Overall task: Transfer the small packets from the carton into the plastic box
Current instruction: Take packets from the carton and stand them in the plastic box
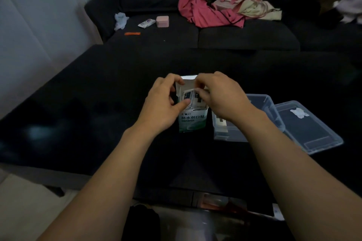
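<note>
A white and green carton (193,121) stands upright on the dark table (88,107), its top flap open. Small packets (188,97) show inside its mouth. My left hand (162,101) grips the carton's upper left side, thumb against the packets. My right hand (219,96) reaches into the opening and pinches a packet with its fingertips. A clear plastic box (260,103) sits just right of the carton, partly hidden behind my right wrist, with a packet (220,120) lying inside it.
The box's clear lid (307,131) lies flat to its right. Behind the table runs a dark sofa (244,35) with pink clothing (203,10), a pink case (162,21), a small packet (146,23) and a crumpled tissue (120,19).
</note>
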Demonstrator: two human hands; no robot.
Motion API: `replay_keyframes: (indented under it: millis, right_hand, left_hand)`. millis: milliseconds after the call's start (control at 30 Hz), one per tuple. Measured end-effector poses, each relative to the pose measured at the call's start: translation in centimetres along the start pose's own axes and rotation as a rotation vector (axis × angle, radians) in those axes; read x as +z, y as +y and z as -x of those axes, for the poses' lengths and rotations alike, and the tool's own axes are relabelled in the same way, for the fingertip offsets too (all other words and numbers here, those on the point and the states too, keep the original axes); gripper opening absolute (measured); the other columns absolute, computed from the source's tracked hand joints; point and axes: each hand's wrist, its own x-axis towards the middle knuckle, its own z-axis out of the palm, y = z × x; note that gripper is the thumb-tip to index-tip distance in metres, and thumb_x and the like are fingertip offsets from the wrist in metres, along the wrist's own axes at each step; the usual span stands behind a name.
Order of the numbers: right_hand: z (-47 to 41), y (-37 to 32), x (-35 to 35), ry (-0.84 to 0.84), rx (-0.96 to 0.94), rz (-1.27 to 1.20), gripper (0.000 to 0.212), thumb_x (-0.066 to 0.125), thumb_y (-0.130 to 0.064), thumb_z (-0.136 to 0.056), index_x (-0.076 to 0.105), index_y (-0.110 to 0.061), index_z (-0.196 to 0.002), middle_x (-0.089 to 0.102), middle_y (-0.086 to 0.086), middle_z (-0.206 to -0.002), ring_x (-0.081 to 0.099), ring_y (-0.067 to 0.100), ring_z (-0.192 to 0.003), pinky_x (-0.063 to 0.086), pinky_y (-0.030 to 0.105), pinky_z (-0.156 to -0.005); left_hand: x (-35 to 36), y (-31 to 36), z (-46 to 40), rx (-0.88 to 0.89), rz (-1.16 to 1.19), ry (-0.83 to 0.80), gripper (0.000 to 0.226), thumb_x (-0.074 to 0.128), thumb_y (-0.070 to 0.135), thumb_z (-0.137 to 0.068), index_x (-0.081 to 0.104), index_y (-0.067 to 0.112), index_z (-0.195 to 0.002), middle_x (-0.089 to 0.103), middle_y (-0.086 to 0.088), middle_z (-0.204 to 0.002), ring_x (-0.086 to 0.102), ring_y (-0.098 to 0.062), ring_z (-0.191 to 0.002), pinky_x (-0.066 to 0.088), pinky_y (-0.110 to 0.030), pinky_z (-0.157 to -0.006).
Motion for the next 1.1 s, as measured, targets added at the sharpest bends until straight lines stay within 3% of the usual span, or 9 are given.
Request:
replay_keyframes:
  millis: [167, 333, 467, 600, 767, 933, 1100]
  right_hand:
    - [0.0, 0.4, -0.2, 0.049, -0.018, -0.031, 0.011, 0.044, -0.032, -0.105, 0.049, -0.023, -0.109, 0.063, 0.001, -0.086, 0.06, 0.025, -0.072, 0.052, 0.041, -0.063]
    - [0.0, 0.7, 0.5, 0.15, 0.029, -0.298, 0.002, 0.051, -0.025, -0.103, 0.051, -0.025, -0.101, 0.063, 0.001, -0.081, 0.063, 0.02, -0.068, 0.058, 0.047, -0.06]
    - [-0.1, 0.7, 0.5, 0.162, 0.094, -0.518, 0.005, 0.057, -0.013, -0.1, 0.059, -0.016, -0.102, 0.065, 0.004, -0.085, 0.069, 0.017, -0.065, 0.061, 0.034, -0.052]
    - [-0.2, 0.8, 0.5, 0.121, 0.135, -0.52, 0.015, 0.069, -0.005, -0.092, 0.066, -0.013, -0.104, 0.067, 0.003, -0.089, 0.068, 0.006, -0.061, 0.059, 0.021, -0.055]
    - [-0.2, 1.2, 0.1, 0.184, 0.188, -0.553, 0.01, 0.072, -0.005, -0.089, 0.072, -0.014, -0.093, 0.068, -0.003, -0.081, 0.063, 0.0, -0.061, 0.05, 0.011, -0.054]
    - [0.2, 2.3, -2.0, 0.203, 0.286, -0.857, 0.01, 0.067, 0.001, -0.092, 0.069, -0.004, -0.099, 0.072, 0.014, -0.086, 0.064, 0.013, -0.062, 0.055, 0.02, -0.055]
    - [1.1, 3.7, -3.8, 0.055, 0.241, -1.239, 0.01, 0.064, 0.004, -0.092, 0.066, 0.002, -0.102, 0.069, 0.013, -0.079, 0.059, 0.01, -0.06, 0.052, 0.016, -0.055]
  left_hand:
    - [0.6, -0.1, -0.4, -0.018, -0.036, -0.032, 0.029, 0.07, 0.033, -0.093, 0.069, 0.025, -0.12, 0.044, 0.005, -0.107, 0.052, -0.008, -0.082, 0.052, -0.029, -0.078]
    - [1.2, 0.6, -0.6, -0.027, 0.005, 0.031, 0.015, 0.064, 0.027, -0.098, 0.072, 0.017, -0.104, 0.047, 0.004, -0.104, 0.049, -0.005, -0.079, 0.038, -0.014, -0.07]
    - [1.1, 0.8, -0.6, -0.019, 0.015, 0.043, 0.009, 0.062, 0.023, -0.099, 0.068, 0.019, -0.093, 0.052, 0.003, -0.102, 0.052, -0.004, -0.082, 0.041, -0.014, -0.071]
    - [1.2, 0.8, -0.6, 0.036, 0.023, 0.042, 0.01, 0.061, 0.021, -0.1, 0.068, 0.025, -0.096, 0.054, 0.013, -0.091, 0.054, 0.001, -0.08, 0.039, -0.008, -0.066]
    - [1.2, 0.7, -0.4, -0.015, 0.185, 0.097, 0.016, 0.059, 0.02, -0.101, 0.074, 0.02, -0.104, 0.072, 0.011, -0.091, 0.067, 0.002, -0.082, 0.053, -0.011, -0.068]
    - [0.8, 0.9, -0.7, -0.136, 0.401, 0.217, 0.017, 0.056, 0.019, -0.103, 0.072, 0.021, -0.107, 0.076, 0.008, -0.096, 0.073, -0.003, -0.088, 0.061, -0.027, -0.076]
    - [0.1, 3.3, -0.2, -0.214, 0.698, 0.205, 0.021, 0.054, 0.009, -0.102, 0.074, 0.014, -0.103, 0.077, 0.008, -0.081, 0.074, -0.003, -0.075, 0.054, -0.017, -0.061]
